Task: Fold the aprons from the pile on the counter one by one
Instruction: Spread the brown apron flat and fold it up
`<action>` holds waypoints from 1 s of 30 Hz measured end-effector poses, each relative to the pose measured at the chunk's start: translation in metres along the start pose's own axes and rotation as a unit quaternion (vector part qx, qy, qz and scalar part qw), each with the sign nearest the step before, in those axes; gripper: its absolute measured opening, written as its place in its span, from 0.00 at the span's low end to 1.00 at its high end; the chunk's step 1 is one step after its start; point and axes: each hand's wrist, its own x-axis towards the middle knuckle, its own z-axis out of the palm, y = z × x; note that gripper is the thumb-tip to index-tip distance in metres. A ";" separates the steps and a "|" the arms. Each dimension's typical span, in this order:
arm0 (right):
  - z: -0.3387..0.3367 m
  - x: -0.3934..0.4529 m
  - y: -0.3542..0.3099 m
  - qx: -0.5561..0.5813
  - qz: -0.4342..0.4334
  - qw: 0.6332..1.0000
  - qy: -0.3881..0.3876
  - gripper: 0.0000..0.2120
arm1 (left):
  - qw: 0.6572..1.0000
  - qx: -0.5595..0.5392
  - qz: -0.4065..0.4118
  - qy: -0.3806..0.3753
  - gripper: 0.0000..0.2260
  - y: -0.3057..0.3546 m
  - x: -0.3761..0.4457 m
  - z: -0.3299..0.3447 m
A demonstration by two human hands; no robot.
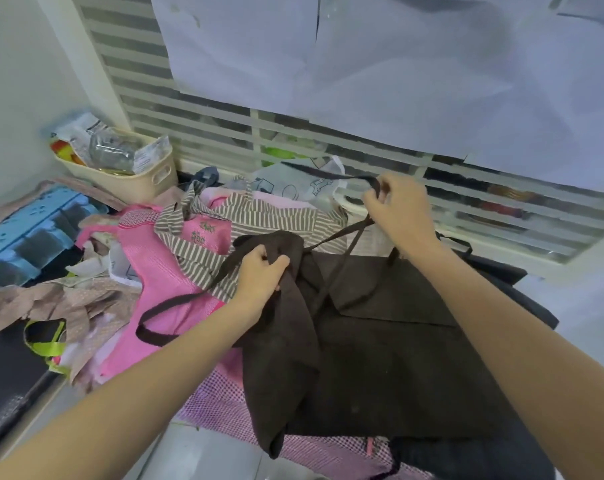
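Head view: apron-strewn counter (203,452) below slatted window (224,133).

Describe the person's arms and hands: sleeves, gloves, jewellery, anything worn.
Both forearms are bare up to the frame edge, with no sleeves in view. The left hand and right hand wear no gloves, and no rings, watch or bracelets show.

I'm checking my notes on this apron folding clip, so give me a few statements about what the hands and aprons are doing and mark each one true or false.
1. The left hand grips a bunch of the dark brown apron. True.
2. The right hand lies flat on the counter. False: it is raised and pinches the dark strap.
3. The striped apron lies behind the brown one. True.
4. The cream basket is at the far right. False: it stands at the far left.
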 end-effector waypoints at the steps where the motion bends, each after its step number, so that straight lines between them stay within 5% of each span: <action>1: -0.006 0.006 -0.002 -0.012 0.000 1.000 -0.013 0.13 | 1.000 -0.005 0.002 0.000 0.09 0.001 0.000 0.002; 7: -0.054 0.033 -0.009 0.004 0.093 0.974 -0.208 0.11 | 0.990 0.093 0.102 -0.030 0.09 0.010 -0.012 0.023; 13: -0.063 0.003 0.045 -0.162 0.139 0.913 -0.349 0.14 | 0.980 0.135 0.114 -0.090 0.10 0.008 -0.022 0.044; 24: 0.001 -0.064 0.115 -0.265 0.157 0.897 -0.318 0.14 | 0.969 0.148 0.104 -0.169 0.20 0.008 -0.027 0.067; 30: -0.001 -0.047 0.109 0.014 0.268 0.947 -0.179 0.16 | 0.984 0.043 0.001 -0.171 0.27 0.010 -0.020 0.053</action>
